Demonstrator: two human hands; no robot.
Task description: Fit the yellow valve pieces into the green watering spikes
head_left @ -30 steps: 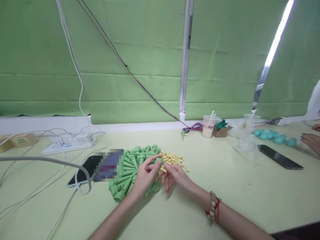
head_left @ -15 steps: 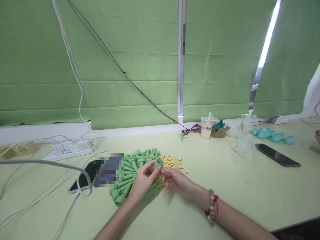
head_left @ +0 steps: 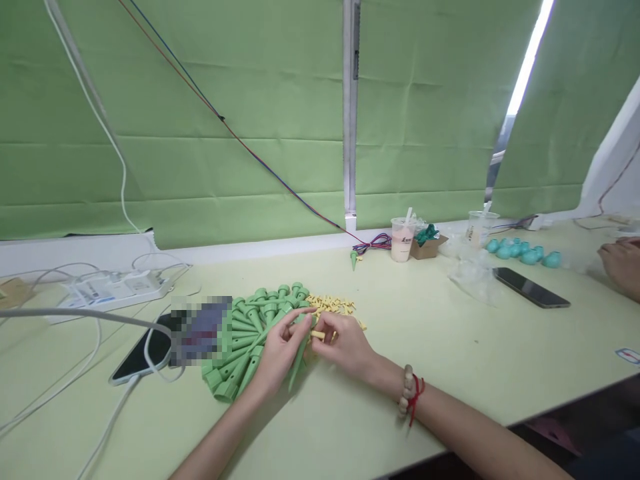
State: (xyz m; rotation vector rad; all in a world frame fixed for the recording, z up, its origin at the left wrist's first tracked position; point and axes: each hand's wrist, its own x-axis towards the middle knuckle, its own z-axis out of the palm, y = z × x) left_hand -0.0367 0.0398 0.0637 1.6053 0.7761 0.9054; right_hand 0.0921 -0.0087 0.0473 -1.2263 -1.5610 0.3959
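Observation:
My left hand [head_left: 281, 350] is closed around a green plastic spike [head_left: 298, 368], whose tapered end points down toward me. My right hand [head_left: 347, 343] pinches a small yellow plastic peg [head_left: 318, 335] close against the spike's side; whether the peg sits in a hole there is hidden by my fingers. Under and left of my left hand, many similar hollow green spikes [head_left: 239, 365] lie fanned out in a pile. Behind my right hand is a scatter of small yellow pegs [head_left: 334, 305].
Left are a phone [head_left: 143, 350], white cables and a power strip [head_left: 117, 290]. At the back stand a drink cup [head_left: 401, 241], a small cardboard box [head_left: 426, 249] and a lone green spike [head_left: 354, 260]. Right are teal round pieces [head_left: 529, 255], another phone [head_left: 533, 288] and another person's hand [head_left: 621, 267].
The green spike has turned in my left hand: its open end faced up before, now its tapered body shows below. My right hand has brought the yellow peg against it. The view has shifted slightly.

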